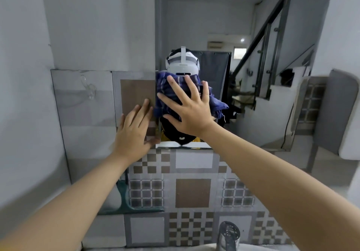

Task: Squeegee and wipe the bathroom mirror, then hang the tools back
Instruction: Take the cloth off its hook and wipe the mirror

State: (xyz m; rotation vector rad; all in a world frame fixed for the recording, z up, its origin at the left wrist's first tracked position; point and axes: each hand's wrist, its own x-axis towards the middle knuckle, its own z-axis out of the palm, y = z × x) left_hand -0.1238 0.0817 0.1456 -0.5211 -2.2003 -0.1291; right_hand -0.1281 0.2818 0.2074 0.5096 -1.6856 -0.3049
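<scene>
Right hand (191, 110): fingers spread wide, palm pressing a blue checked cloth (175, 93) flat against the mirror (224, 27), low near its left edge. Nothing is gripped; pressure alone holds the cloth.

Left hand (134, 128): flat and empty, fingers together, braced on the wall tile (85, 99) just beside the mirror's lower left corner.

Squeegee: not in view. Clear hook (88, 88): on the tile to the left, bare.

Tap (228, 235): below, at the bottom of the view.

Risks, as I judge them:
- Cloth bunches at its right side; a loose fold may drag and leave streaks.
- Ease the palm and the cloth likely drops toward the tap.
- A push near the edge could flex or shift the mirror if it is poorly fixed.
- Left fingertips lie close to the glass and may smudge it.
- A damp tile could let the bracing hand slip.
</scene>
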